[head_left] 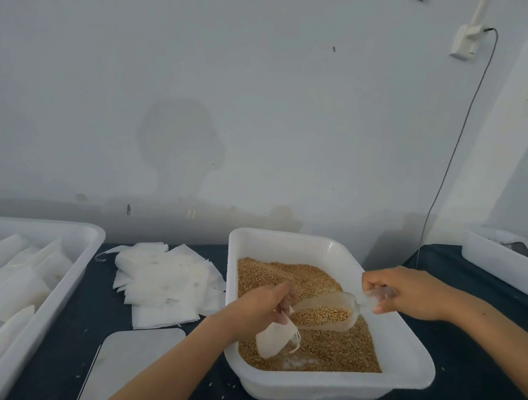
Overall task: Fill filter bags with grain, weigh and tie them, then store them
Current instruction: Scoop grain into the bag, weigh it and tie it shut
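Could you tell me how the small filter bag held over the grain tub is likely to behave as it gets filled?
The filter bag hangs limp from the left hand, so it is probably floppy and will sag unless its mouth is held open. It looks thin and light, so grain from the scoop in the right hand would likely make it swing or bulge.

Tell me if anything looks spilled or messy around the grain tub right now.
Yes, slightly. A few stray grains lie scattered on the dark table left of the grain tub, and the pile of empty bags is fanned out unevenly. Nothing looks damaged.
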Demonstrator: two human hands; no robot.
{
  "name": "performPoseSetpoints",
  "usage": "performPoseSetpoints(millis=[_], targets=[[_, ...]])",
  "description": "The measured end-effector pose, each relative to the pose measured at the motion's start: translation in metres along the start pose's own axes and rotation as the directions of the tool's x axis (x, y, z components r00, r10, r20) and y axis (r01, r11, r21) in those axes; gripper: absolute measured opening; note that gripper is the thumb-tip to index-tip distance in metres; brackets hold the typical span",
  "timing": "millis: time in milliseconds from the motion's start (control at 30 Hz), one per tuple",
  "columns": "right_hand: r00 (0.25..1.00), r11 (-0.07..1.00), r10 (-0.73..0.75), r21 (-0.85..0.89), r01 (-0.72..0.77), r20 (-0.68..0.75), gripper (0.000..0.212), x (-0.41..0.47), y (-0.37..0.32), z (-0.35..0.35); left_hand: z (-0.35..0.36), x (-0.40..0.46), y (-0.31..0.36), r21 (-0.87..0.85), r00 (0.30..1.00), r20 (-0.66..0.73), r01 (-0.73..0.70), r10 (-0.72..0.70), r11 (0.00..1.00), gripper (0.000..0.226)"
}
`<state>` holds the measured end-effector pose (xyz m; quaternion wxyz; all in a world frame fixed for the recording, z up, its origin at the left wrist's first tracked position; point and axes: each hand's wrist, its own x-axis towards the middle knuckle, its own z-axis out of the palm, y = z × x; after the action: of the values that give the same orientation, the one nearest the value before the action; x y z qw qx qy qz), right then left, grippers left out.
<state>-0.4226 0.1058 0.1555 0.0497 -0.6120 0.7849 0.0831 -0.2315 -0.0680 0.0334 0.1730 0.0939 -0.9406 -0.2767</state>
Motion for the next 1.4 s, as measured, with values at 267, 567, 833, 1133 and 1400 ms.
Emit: performPoseSetpoints(millis=[267, 567, 833, 1133, 1400], targets=[[1.0, 0.979, -0.025, -0.202, 0.021, -0.017, 0.015, 0.015, -0.012, -0.022, -0.002, -0.002, -0.001, -0.023, 0.993, -0.045, -0.108, 0.107, 0.994, 0.009], [0.957, 0.88, -0.191, -0.469, 0.07, -0.216, 0.029, 0.017, -0.022, -0.031, -0.001, -0.004, -0.002, 0.02, 0.991, -0.101, -0.091, 0.093, 0.996, 0.013], [0.961, 0.881, -0.147, -0.473, 0.02, -0.233, 0.011, 0.014, -0.011, -0.02, 0.002, -0.002, -0.005, 0.037, 0.995, -0.097, -0.021, 0.024, 0.999, 0.012], [0.951, 0.945, 0.299, 0.166, -0.283, -0.079, 0.014, 0.049, -0.02, 0.068, 0.006, 0.001, -0.008, 0.087, 0.994, -0.1, 0.051, -0.042, 0.995, 0.017], [0.918, 0.908, 0.387, 0.211, -0.362, -0.089, 0.043, 0.073, -0.046, 0.124, 0.011, 0.002, -0.016, 0.091, 0.99, -0.089, 0.119, -0.111, 0.989, 0.017]])
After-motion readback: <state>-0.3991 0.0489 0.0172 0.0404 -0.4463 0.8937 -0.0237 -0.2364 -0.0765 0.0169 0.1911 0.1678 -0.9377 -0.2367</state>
